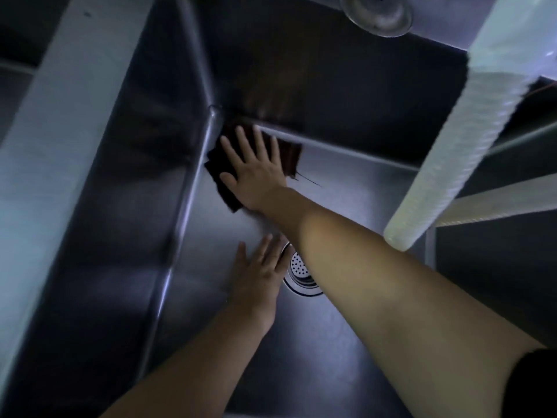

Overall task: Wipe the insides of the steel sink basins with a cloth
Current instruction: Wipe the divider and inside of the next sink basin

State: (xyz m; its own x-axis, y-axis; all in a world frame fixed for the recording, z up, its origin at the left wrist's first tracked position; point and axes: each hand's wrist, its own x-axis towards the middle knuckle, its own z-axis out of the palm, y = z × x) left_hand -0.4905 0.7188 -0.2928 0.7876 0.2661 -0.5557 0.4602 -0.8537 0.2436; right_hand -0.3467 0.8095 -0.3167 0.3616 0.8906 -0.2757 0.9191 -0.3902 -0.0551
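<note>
I look down into a deep steel sink basin [156,206]. My right hand [256,173] lies flat, fingers spread, pressing a dark brown folded cloth [289,155] onto the basin floor in the far left corner. The cloth sticks out to the left and right of the palm, with a loose thread trailing right. My left hand [259,273] rests flat and bare on the basin floor nearer to me, fingers apart, just left of the round perforated drain strainer [301,273]. My right forearm crosses over part of the drain.
A ribbed whitish hose [470,146] hangs diagonally over the basin's right side. A round steel fitting [376,13] sits on the far rim. The sink's wide left rim [60,131] and a second basin's divider [494,203] at right bound the space.
</note>
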